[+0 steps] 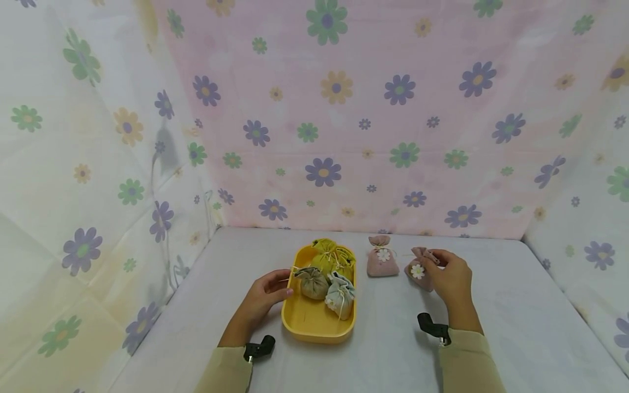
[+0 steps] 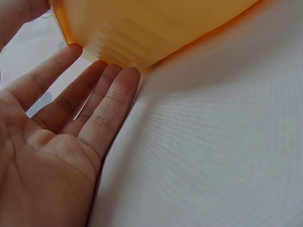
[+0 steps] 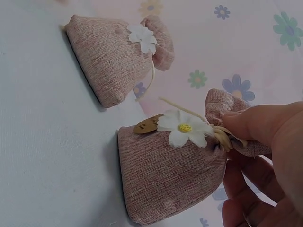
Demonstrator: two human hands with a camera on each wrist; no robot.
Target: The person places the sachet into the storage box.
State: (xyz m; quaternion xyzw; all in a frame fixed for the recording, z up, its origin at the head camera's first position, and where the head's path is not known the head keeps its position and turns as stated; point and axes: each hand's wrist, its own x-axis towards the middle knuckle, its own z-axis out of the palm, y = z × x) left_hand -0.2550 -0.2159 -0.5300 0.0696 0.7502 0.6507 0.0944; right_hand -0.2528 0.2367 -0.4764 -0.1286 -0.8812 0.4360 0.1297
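Note:
My right hand (image 1: 449,275) pinches the gathered neck of a pink drawstring sachet (image 3: 173,175) between thumb and fingers. This sachet bears a white flower, a small brown tag and a cord. Left of it, a second pink sachet (image 1: 383,265) stands on the table, also with a white flower. At the left side of a yellow tray (image 1: 319,334), my left hand (image 1: 265,297) touches the outer wall with nearly straight fingertips (image 2: 125,78), its thumb at the rim. Inside the tray lie yellow-green sachets (image 1: 326,259), a brown one (image 1: 313,283) and a pale blue-grey one (image 1: 340,297).
A white-covered table (image 1: 393,349) carries everything. Flower-patterned cloth (image 1: 363,147) hangs behind it and along both sides. A black wrist mount (image 1: 260,347) sits at the left sleeve, and another black mount (image 1: 433,327) at the right.

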